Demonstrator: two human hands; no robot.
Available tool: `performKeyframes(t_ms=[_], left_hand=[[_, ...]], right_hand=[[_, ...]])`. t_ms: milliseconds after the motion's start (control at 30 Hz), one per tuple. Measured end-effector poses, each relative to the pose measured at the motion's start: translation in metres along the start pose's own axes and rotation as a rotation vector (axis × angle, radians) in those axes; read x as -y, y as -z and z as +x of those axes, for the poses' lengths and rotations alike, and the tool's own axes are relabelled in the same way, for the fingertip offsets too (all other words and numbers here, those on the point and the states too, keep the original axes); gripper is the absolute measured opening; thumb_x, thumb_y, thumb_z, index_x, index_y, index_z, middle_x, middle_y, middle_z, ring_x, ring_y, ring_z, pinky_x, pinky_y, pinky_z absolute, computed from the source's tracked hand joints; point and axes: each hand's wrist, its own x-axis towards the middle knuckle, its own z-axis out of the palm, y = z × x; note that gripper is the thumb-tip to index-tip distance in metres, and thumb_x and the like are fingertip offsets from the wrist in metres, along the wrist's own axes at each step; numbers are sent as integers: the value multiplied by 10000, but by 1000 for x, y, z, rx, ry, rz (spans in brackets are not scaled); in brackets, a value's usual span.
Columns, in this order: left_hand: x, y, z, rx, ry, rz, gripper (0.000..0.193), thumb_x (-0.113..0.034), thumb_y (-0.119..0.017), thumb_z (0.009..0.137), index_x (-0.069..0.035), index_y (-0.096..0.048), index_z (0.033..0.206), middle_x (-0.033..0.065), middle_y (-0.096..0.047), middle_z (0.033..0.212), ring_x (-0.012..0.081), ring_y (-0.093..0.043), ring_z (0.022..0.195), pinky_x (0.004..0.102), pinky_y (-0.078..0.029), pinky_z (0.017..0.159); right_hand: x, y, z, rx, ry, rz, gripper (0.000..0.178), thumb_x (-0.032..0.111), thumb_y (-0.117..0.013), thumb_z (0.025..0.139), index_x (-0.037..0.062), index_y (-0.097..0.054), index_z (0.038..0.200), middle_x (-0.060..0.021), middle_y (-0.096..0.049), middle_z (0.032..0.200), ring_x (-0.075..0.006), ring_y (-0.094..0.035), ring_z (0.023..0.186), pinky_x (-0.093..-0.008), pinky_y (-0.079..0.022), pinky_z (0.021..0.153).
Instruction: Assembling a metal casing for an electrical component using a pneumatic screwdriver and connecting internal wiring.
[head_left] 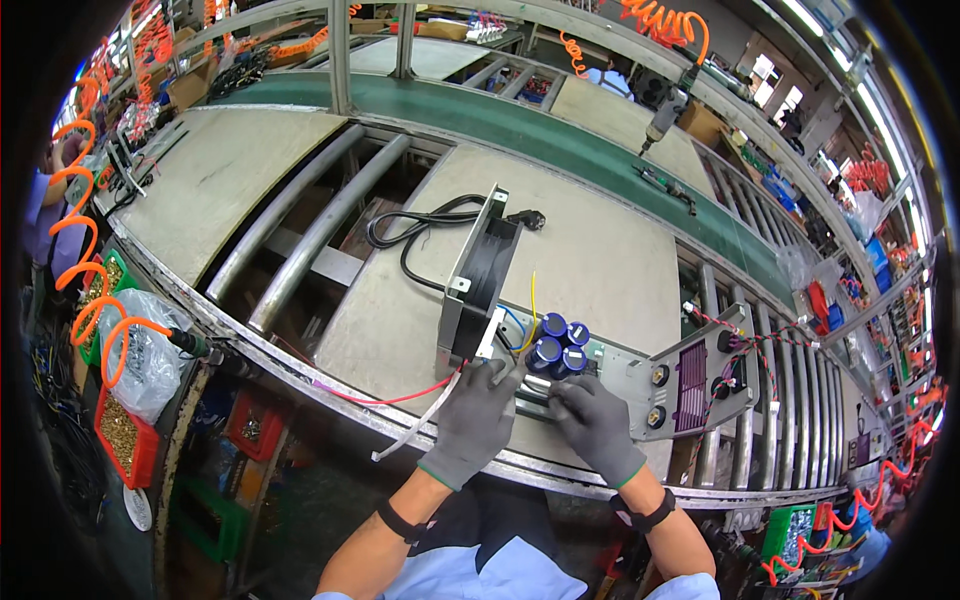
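Both my hands wear grey gloves and work at the near edge of a metal chassis. My left hand [478, 412] has its fingers closed at the near end of a black fan-like unit [482, 265], where thin wires [513, 325] come together. My right hand [598, 422] is pinched beside a small silver piece [538, 382]; its grip is partly hidden. Just beyond the fingers stand several blue capacitors [557, 343] on a board. A white cable tie [410, 430] and a red wire [395, 400] trail left of my left hand. A yellow wire [532, 300] sticks up.
A black power cord [415, 222] curls behind the unit on the pale board [590, 240]. To the right, a grey panel [690, 385] with purple vents carries wired connectors. Metal rollers [330, 225] flank the board. A power screwdriver [668, 115] hangs over the green belt [480, 125].
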Motion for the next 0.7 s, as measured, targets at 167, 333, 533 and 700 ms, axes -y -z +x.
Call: performKeyframes(t_ms=[167, 333, 533, 700], left_hand=[[-3, -3, 1, -4, -27, 5, 490, -75, -624, 814, -95, -636, 1303, 163, -591, 1217, 351, -565, 1132, 448, -499, 970], [-3, -2, 2, -17, -24, 53, 499, -88, -630, 808, -97, -628, 1307, 162, -592, 1217, 350, -565, 1134, 452, -496, 968], [0, -5, 3, -99, -67, 20, 413, -120, -596, 879, -91, -624, 1290, 177, -601, 1187, 368, -603, 1047, 468, -515, 886], [3, -8, -1, -105, -44, -27, 427, -113, -613, 874, -86, -621, 1300, 193, -597, 1162, 377, -604, 1043, 463, -518, 881]], right_hand=[[-6, -2, -1, -54, 31, -205, 140, 104, -751, 843, 86, -695, 970, -90, -654, 863, -282, -672, 709, -382, -539, 589], [-10, -11, -2, -53, 30, -160, 120, 70, -737, 838, 73, -676, 940, -100, -652, 858, -294, -671, 712, -390, -538, 592], [-8, -16, -4, -83, 16, -139, 118, 39, -726, 828, 62, -655, 919, -118, -646, 845, -321, -664, 710, -405, -536, 599], [-3, -19, -5, -124, -39, -166, 89, 7, -705, 833, 46, -658, 897, -140, -635, 818, -342, -655, 708, -410, -518, 615]])
